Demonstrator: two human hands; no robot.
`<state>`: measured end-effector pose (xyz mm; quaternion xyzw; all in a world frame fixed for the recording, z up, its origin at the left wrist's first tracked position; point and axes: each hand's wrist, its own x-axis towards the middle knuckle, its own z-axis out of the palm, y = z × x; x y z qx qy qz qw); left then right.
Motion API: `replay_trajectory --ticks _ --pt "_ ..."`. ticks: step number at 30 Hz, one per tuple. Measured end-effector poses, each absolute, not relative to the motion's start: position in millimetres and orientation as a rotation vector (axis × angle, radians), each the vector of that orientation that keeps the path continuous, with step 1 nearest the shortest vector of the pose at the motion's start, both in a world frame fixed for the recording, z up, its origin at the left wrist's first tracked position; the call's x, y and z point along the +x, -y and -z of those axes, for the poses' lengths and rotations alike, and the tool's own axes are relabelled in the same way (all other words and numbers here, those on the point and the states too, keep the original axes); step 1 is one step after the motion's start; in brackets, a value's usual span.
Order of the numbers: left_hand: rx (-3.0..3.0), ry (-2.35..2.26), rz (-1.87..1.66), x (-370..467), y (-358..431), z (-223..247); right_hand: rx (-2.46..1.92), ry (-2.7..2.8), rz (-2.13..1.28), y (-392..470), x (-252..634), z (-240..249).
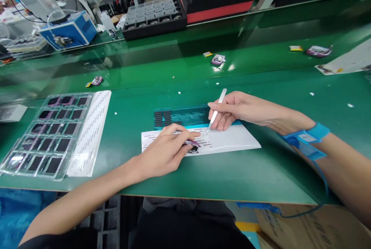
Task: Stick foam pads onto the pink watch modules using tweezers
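Observation:
My left hand (166,150) is closed around a small purple watch case (193,148) with its inner parts showing, just over a white printed sheet (234,141). Between the fingers of my right hand (227,110) is a pair of white tweezers (218,109), pointing down. Their tips are at the sheet, close to the left fingertips; whether they grip anything is too small to tell. Behind the white sheet, partly under it, lies a teal sheet (191,117) with rows of small black pieces (162,118). A blue strap (308,139) with a cord circles my right wrist.
On the left, a clear tray (62,141) of dark screens and purple cases overlaps a white printed strip (92,141). Opened purple cases (218,60) with yellow parts sit along the green back surface. A blue box (69,31) and black tray (156,23) stand behind.

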<state>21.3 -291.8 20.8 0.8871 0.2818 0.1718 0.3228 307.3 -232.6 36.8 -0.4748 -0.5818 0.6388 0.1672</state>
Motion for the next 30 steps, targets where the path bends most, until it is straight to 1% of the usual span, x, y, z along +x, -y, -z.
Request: replay_trajectory --ticks 11,17,22,30 --pt "2.429 -0.666 -0.466 19.4 289.4 -18.8 -1.356 1.630 -1.691 236.4 308.6 -46.5" --pt "2.440 -0.684 -0.452 18.9 289.6 -20.0 -1.349 1.663 -1.761 237.4 305.2 -46.7" --pt "2.459 -0.662 -0.484 18.9 289.3 -19.5 -1.360 1.587 -1.852 239.1 302.7 -45.1" --pt "2.508 -0.660 -0.500 20.1 289.5 -18.5 -1.424 1.567 -1.821 235.7 305.3 -38.8"
